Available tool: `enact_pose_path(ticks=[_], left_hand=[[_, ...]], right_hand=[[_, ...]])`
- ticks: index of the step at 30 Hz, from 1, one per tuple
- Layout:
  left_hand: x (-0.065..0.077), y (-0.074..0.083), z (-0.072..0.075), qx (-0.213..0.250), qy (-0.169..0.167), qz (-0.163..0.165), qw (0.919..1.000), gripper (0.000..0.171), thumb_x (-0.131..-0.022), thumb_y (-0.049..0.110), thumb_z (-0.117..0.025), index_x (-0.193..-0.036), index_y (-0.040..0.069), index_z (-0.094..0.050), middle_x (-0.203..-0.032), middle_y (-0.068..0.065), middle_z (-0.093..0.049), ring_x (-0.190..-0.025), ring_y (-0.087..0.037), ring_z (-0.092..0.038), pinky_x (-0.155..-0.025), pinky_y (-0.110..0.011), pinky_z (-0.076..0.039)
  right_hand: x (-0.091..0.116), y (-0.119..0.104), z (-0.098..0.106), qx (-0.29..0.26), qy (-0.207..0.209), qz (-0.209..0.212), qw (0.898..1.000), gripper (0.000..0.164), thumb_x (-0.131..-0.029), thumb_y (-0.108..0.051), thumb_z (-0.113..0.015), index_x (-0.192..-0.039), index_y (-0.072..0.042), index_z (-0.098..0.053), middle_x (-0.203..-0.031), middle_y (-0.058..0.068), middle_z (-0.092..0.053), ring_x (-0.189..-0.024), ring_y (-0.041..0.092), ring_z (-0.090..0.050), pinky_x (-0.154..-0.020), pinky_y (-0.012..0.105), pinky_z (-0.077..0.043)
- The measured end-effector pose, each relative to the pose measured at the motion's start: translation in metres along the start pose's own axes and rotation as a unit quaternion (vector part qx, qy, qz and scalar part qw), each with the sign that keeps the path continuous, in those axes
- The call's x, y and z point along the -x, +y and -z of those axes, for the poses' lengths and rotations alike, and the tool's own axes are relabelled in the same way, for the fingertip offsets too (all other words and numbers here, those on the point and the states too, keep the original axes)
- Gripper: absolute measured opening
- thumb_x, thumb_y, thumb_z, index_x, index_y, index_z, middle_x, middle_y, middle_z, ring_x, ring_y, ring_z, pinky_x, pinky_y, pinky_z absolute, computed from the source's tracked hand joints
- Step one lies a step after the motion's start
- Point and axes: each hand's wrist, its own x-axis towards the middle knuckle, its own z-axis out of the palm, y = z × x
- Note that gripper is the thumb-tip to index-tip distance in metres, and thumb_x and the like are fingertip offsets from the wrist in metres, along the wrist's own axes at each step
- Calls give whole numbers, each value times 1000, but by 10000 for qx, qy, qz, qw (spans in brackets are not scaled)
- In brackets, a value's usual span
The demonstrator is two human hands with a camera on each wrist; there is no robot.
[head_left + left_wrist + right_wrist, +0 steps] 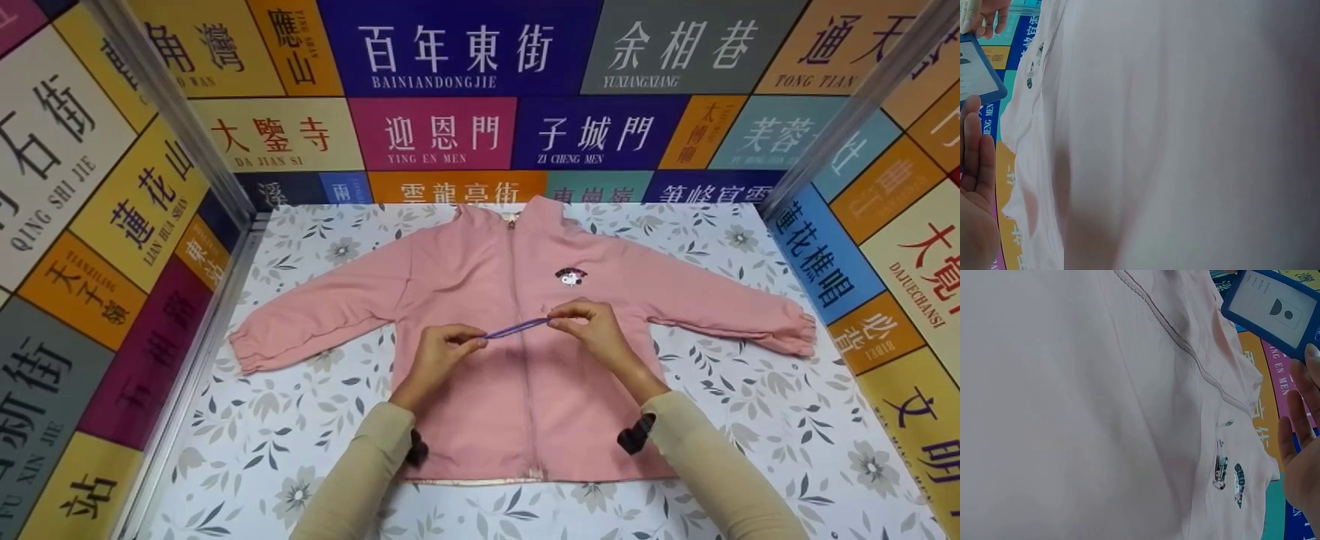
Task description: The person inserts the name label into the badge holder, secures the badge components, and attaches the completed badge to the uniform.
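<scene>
A blue-framed card holder [517, 328] is held up over the pink jacket, seen nearly edge-on in the head view. My left hand [444, 352] pinches one end between thumb and fingers, and my right hand [592, 330] pinches the other. The left wrist view shows the holder [979, 73] with a white printed card inside. From the right wrist, the holder [1272, 312] shows a dark printed figure on its card. Beneath both hands the jacket [465, 405] lies front up, zipper closed, sleeves spread. A small metal clasp [1219, 469] shows against the jacket near its cartoon patch [1239, 485].
The table's cloth [300, 420] is white with grey leaves and flowers. Panels with Chinese place names stand at the back [457, 45], left and right of the table. Dark wrist devices [636, 435] sit at both cuffs.
</scene>
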Motion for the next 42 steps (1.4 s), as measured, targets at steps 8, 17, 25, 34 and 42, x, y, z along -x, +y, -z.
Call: enact_pose_path(ticks=[8,17,25,34,42], left_hand=[[2,25,3,-29,-218,-251,9994,11,-86,1,-73,-95,-5,-75,-86,-21,-76,-77,-28,-74,-72,-33,-61],[-2,4,-2,-98,-275,172,9994,12,-86,7,-74,-96,1,-76,-88,-18,-77,-78,-33,-74,-69,-24,-60],[-2,-2,-2,-345,-394,89,9986,13,-82,18,-80,-91,10,-79,-89,-8,-78,-76,-18,-73,-72,-24,-59],[-1,-2,-5,-576,-617,93,9964,12,-84,13,-78,-94,7,-79,-92,-9,-78,-80,-12,-71,-74,-22,-59],[2,1,-11,-574,-781,60,9953,17,-84,6,-76,-100,-1,-77,-94,-16,-77,-83,-25,-74,-76,-25,-60]], right_hand=[[-1,-3,-1,-151,67,12,9999,14,-85,-7,-76,-96,1,-76,-96,18,-74,-81,7,-65,-72,18,-54],[-3,-7,-1,-260,57,-81,9996,14,-87,-15,-75,-95,-4,-75,-89,-2,-73,-78,11,-63,-73,20,-57],[-6,-12,-3,-450,8,-170,9988,13,-88,-9,-73,-96,2,-74,-86,-4,-72,-77,8,-63,-74,23,-58],[1,-41,-5,-440,-88,71,9990,16,-89,-9,-71,-98,4,-73,-89,-4,-72,-80,6,-63,-76,18,-56],[-5,-50,-11,-480,-14,13,9988,15,-86,-10,-75,-93,4,-74,-85,-4,-72,-76,6,-62,-73,18,-54]])
